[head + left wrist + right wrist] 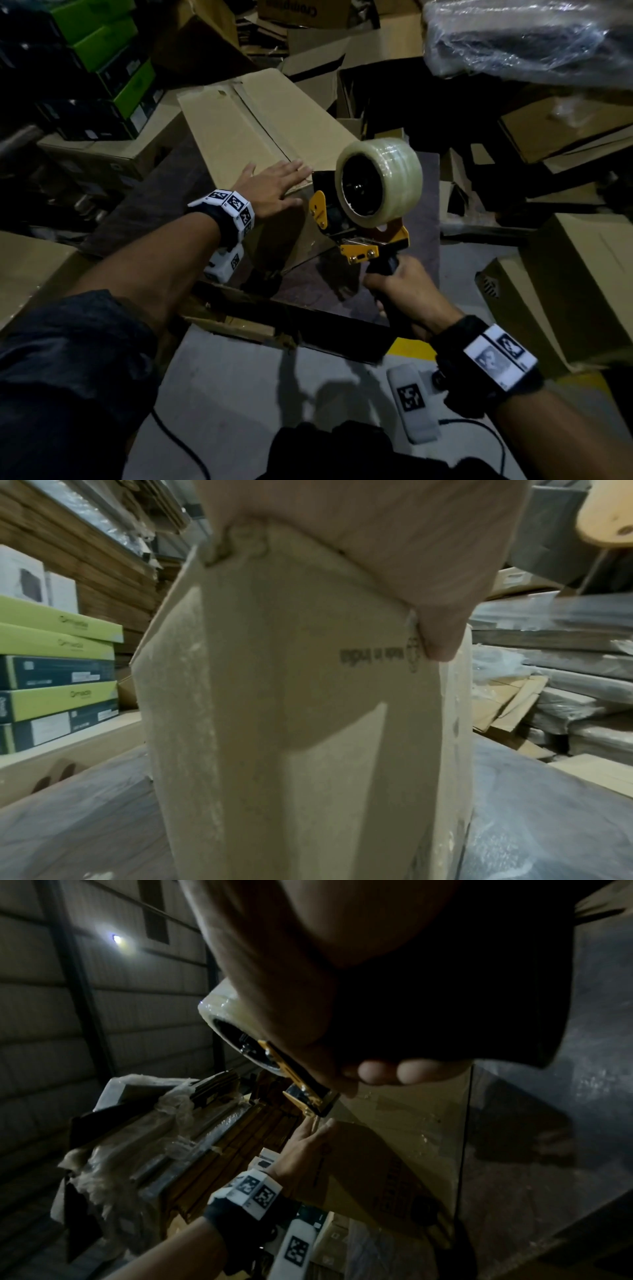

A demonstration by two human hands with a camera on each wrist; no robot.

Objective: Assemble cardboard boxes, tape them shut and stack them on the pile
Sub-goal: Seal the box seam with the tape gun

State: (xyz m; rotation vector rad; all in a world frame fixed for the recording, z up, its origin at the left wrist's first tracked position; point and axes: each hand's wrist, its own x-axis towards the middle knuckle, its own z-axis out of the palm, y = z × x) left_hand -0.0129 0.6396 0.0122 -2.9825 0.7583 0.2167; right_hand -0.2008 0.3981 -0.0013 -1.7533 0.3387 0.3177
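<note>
While the dark wooden table (421, 205) takes up the middle of my head view, I use the cardboard box (260, 137) lying on it as my landmark. The box is long, with its closed top flaps meeting in a seam that runs along its length, and its near end faces me. Left of the box stands a stack of green and black cartons (102, 68); beyond it and to its right lie more loose brown cartons (582, 274), and above those, right of the box, a bundle wrapped in clear plastic (527, 34).

At the box's near right corner I see the tape dispenser (359, 219), yellow and black, carrying a big roll of clear tape (394, 171). Its front edge is just beside the box's near end; I cannot tell whether it touches. My right hand (404, 291) is wrapped round the dispenser's black handle, below the box.

My left hand (274, 186) lies flat on the box's top at the near edge, fingers straight and spread. From the left wrist view, the thumb (441, 639) presses the box's side face (308, 723).
</note>
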